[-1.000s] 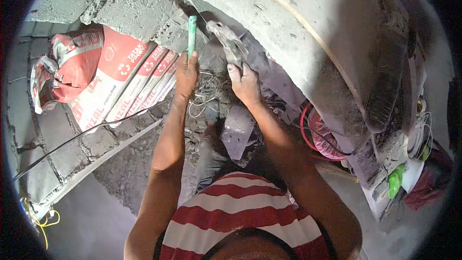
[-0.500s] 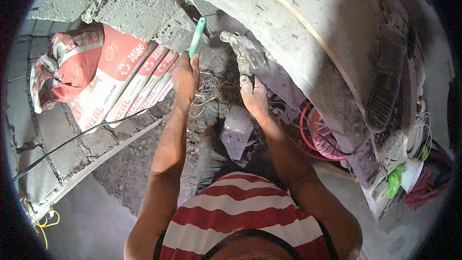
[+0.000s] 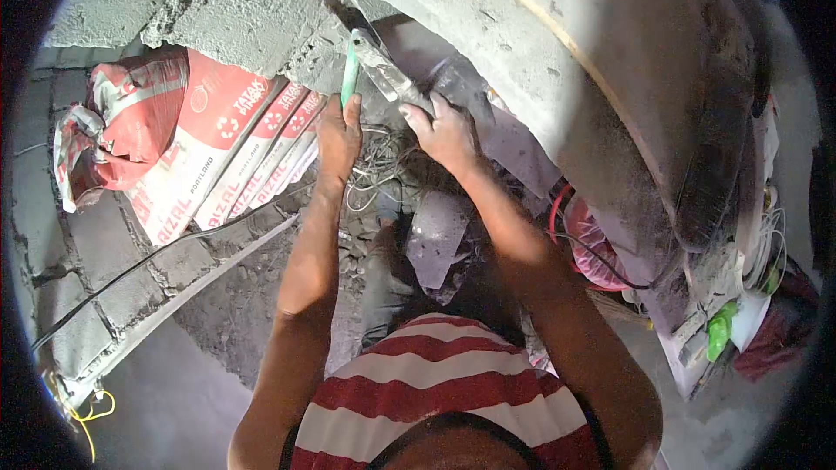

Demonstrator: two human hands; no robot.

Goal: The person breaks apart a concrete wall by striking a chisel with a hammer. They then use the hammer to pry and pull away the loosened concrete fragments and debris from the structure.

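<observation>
My left hand [image 3: 338, 139] is closed around a green chisel [image 3: 350, 78]. Its upper length sticks out above my fist; the other end is hidden. In my right hand [image 3: 448, 132] is a dusty metal hammer [image 3: 383, 70], fingers wrapped around its handle. The hammer head lies across the top end of the chisel, close against it; whether they touch is hard to tell. Both tools are in front of a rough concrete mass [image 3: 252, 22] at the top of the view.
Red-and-white cement bags [image 3: 213, 135] lean at the left on a block wall. A black cable [image 3: 165, 248] crosses below them. Loose wires [image 3: 374, 161] and a concrete chunk [image 3: 433, 239] lie between my arms. A curved concrete slab [image 3: 522, 78] overhangs the right, near a pink plastic bundle [image 3: 592, 248].
My right hand has moved up and left with the hammer, bringing its head from beside the chisel over to the chisel's top end. My left hand has stayed nearly in place.
</observation>
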